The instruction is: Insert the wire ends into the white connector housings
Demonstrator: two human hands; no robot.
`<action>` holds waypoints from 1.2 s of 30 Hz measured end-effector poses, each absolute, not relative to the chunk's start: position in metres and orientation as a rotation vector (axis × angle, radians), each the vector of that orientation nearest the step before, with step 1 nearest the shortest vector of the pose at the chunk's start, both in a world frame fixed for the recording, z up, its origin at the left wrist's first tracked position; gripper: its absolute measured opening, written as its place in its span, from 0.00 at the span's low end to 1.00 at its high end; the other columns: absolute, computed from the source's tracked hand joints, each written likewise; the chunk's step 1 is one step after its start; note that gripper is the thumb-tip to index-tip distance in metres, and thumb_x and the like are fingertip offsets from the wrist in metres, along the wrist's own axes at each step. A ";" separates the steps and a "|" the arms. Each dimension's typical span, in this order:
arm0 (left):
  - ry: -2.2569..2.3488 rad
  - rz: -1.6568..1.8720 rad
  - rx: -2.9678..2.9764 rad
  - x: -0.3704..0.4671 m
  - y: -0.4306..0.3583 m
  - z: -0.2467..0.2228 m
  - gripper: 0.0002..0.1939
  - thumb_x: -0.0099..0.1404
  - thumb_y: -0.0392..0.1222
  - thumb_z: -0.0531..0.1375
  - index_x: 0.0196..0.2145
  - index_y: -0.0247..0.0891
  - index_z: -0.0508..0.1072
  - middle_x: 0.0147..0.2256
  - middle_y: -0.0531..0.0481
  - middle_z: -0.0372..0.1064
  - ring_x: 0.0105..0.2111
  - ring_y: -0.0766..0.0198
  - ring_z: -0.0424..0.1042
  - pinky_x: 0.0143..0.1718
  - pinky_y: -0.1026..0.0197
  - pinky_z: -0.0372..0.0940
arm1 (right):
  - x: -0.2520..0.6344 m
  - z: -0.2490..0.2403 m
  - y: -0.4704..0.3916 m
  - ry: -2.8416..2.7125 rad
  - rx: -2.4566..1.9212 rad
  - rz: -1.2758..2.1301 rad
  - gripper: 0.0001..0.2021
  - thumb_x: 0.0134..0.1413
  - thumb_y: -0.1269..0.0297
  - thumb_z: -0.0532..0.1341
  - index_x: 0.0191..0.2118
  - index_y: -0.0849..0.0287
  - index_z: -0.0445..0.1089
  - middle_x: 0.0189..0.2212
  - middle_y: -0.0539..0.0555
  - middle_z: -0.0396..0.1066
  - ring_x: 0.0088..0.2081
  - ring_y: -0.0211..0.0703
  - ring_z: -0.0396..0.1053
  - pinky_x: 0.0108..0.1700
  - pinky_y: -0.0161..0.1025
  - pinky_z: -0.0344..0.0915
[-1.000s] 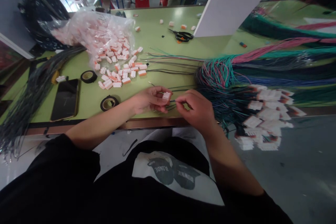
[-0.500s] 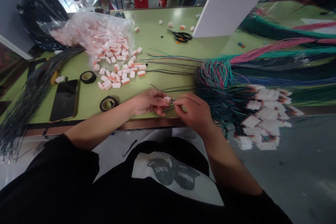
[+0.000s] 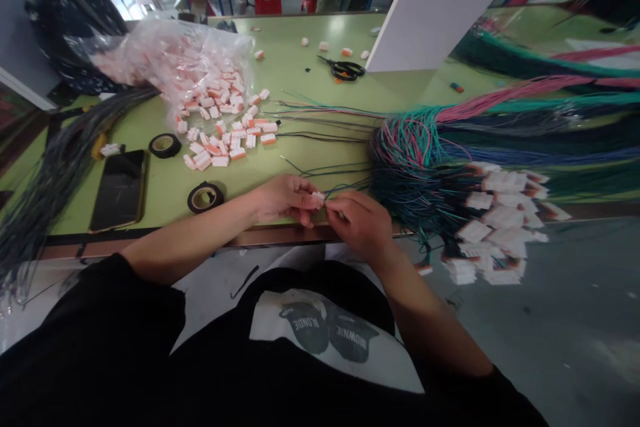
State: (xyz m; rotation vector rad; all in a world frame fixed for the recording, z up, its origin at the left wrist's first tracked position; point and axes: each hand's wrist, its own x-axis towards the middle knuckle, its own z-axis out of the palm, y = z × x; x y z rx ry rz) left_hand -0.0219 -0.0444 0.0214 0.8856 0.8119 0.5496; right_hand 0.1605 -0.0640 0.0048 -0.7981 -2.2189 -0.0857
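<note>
Near the table's front edge my left hand [image 3: 289, 200] pinches a small white connector housing [image 3: 319, 197] between thumb and fingers. Right beside it my right hand [image 3: 361, 221] is closed on a thin wire [image 3: 327, 195], its end close against the housing; whether the tip is inside is too small to see. To the right lies a large bundle of wires [image 3: 407, 140], green, pink and dark, with loose ends stretching left across the table. White and orange connector housings [image 3: 220, 147] are heaped behind my left hand, spilling from a clear plastic bag [image 3: 165, 47].
Two rolls of black tape [image 3: 205, 197] and a phone [image 3: 120, 188] lie to the left, beside grey wires [image 3: 95, 127]. Black-handled scissors [image 3: 347, 70] lie near a white post [image 3: 435, 7]. Wired connectors [image 3: 500, 213] hang over the table's right front edge.
My right hand has shifted slightly left and down, bringing its fingers closer to the connector housing. My left hand has stayed nearly in place, still gripping the housing.
</note>
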 end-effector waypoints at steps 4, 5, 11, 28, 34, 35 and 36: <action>0.805 0.547 0.904 -0.022 -0.045 0.023 0.22 0.41 0.44 0.71 0.29 0.29 0.68 0.22 0.54 0.68 0.18 0.72 0.68 0.22 0.66 0.64 | 0.162 0.011 -0.065 -2.166 -0.877 0.146 0.05 0.52 0.71 0.55 0.29 0.56 0.66 0.26 0.51 0.69 0.28 0.36 0.66 0.30 0.33 0.61; 0.804 0.546 0.909 -0.022 -0.045 0.023 0.22 0.40 0.44 0.71 0.29 0.29 0.68 0.22 0.54 0.68 0.18 0.72 0.68 0.22 0.66 0.63 | 0.161 0.011 -0.066 -2.158 -0.896 0.166 0.05 0.51 0.71 0.55 0.28 0.57 0.65 0.25 0.50 0.69 0.28 0.36 0.65 0.29 0.33 0.60; 0.841 0.554 0.931 -0.021 -0.045 0.022 0.23 0.39 0.44 0.72 0.29 0.29 0.68 0.22 0.55 0.67 0.17 0.73 0.67 0.22 0.66 0.64 | 0.156 0.005 -0.069 -2.165 -0.999 0.170 0.06 0.50 0.71 0.55 0.25 0.57 0.65 0.23 0.50 0.67 0.27 0.36 0.64 0.29 0.33 0.58; 0.770 0.250 1.426 -0.022 -0.050 0.023 0.11 0.50 0.32 0.63 0.32 0.33 0.67 0.20 0.57 0.67 0.17 0.73 0.67 0.21 0.68 0.59 | 0.160 0.019 0.013 -2.844 -1.492 -0.361 0.13 0.54 0.70 0.49 0.34 0.66 0.71 0.34 0.64 0.72 0.38 0.50 0.67 0.32 0.40 0.52; 0.756 0.287 1.347 -0.020 -0.050 0.020 0.13 0.49 0.31 0.63 0.33 0.33 0.66 0.22 0.58 0.66 0.18 0.74 0.66 0.22 0.68 0.61 | 0.164 0.025 0.013 -2.399 -1.510 0.133 0.12 0.49 0.69 0.53 0.37 0.63 0.71 0.32 0.58 0.74 0.33 0.44 0.68 0.33 0.38 0.57; 0.757 0.319 1.291 -0.020 -0.048 0.017 0.14 0.49 0.31 0.63 0.34 0.33 0.66 0.22 0.58 0.66 0.19 0.74 0.67 0.23 0.68 0.62 | 0.164 0.026 0.011 -2.349 -1.414 0.280 0.11 0.48 0.68 0.54 0.36 0.62 0.71 0.32 0.56 0.74 0.33 0.43 0.68 0.34 0.37 0.59; 0.755 0.364 1.229 -0.020 -0.046 0.014 0.16 0.48 0.32 0.64 0.36 0.33 0.65 0.23 0.58 0.66 0.19 0.73 0.67 0.24 0.67 0.64 | 0.163 0.028 0.010 -2.311 -1.310 0.429 0.10 0.48 0.66 0.55 0.35 0.61 0.72 0.31 0.55 0.74 0.32 0.42 0.69 0.34 0.37 0.60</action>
